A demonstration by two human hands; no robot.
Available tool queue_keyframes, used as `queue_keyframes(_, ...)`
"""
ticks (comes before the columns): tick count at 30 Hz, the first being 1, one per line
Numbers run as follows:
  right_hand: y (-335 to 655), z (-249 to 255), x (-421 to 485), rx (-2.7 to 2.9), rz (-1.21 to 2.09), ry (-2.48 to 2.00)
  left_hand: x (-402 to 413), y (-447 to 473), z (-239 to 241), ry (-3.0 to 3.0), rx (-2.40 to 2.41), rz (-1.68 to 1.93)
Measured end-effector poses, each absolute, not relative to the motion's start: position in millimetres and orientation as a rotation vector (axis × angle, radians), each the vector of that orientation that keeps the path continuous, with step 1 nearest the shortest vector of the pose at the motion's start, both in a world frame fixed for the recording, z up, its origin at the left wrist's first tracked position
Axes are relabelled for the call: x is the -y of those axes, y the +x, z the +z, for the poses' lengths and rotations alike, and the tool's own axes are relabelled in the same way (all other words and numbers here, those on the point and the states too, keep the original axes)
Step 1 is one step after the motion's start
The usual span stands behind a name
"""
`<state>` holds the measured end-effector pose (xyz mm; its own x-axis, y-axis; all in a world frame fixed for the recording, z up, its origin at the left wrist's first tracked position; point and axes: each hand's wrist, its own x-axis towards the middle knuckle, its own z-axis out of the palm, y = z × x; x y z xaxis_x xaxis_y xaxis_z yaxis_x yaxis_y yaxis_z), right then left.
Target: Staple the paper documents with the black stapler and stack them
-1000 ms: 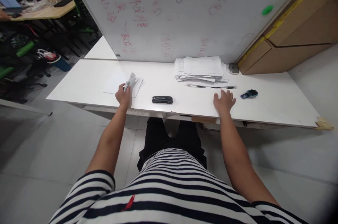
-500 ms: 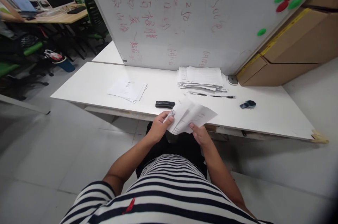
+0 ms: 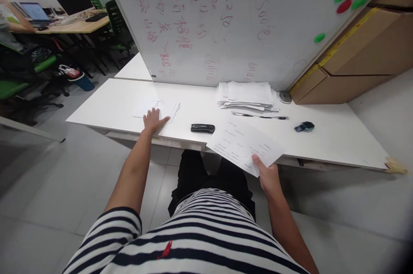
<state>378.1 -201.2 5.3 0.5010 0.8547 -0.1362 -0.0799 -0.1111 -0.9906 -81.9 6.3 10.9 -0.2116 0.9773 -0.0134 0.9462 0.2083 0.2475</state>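
Nearest the body, the right hand [image 3: 270,177] has its thumb closed on the near right edge of a printed sheet [image 3: 238,143], its other fingers hidden underneath; a light pinch at that edge should suit thin paper, since a hard squeeze could crease it. The sheet lies mostly ahead and to the left of those fingers, slanting over the front edge of the worktop [image 3: 106,102]; whether it is one leaf or several, I cannot tell. Further off, the left hand [image 3: 154,122] is palm down with fingers spread and thumb well apart, over the loose sheets [image 3: 165,107], whose corners show beyond the fingertips and past the thumb. Nothing looks pinched there. To lift paper cleanly, it would be best to slide one edge free and grip that, not drag the pile. The black stapler [image 3: 202,128] sits between the hands, and the thick paper stack [image 3: 248,92] lies beyond.
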Motion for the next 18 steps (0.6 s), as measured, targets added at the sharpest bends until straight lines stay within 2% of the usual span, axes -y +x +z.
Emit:
queue_keyframes(9,361.2,-10.7,206.0,0.651,1.034,-1.424,-13.9,-91.3,-1.2,1.848,-2.342,0.268)
queue_keyframes(18,357.5,-9.1,211.9,0.634,1.113,-1.435,-14.1,-86.0,-1.4,1.740,-2.433,0.486)
